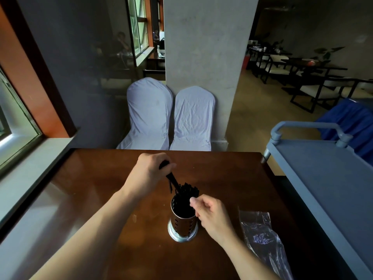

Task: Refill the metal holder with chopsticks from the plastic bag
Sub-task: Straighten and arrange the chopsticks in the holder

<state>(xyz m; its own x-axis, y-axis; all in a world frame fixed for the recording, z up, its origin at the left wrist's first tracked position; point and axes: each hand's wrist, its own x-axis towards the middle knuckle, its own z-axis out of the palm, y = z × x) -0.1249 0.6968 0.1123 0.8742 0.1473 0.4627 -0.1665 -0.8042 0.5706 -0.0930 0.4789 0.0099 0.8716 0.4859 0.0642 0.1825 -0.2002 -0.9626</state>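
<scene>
Holder (182,224): a metal cylinder with punched slots, upright on a round silver base, near the middle of the table (96,199).
Chopsticks (186,191): a dense black bunch stands in the holder, the tops rising above its rim and leaning slightly toward the far right.
Left hand (148,174): above and to the far left of the holder, fingers curled closed around a few black chopsticks (171,177). Those sticks slant down to the right, their lower ends meeting the bunch at the holder's mouth.
Right hand (212,214): just beside the holder on its right. Thumb and forefinger are pinched together at the tops of the bunch near the rim; whether they actually clamp a stick I cannot tell.
Bag (262,237): clear crumpled plastic, lying flat on the table to the right of the holder, apart from it and behind the right forearm. What it holds is too unclear to tell.
Table: dark glossy brown wood, with window glare on its left part.
Chairs (169,116): 2 with white covers, standing past the table's far edge against a grey pillar.
Cart (323,158): grey-blue, with a rail handle, just beside the table on the right.
</scene>
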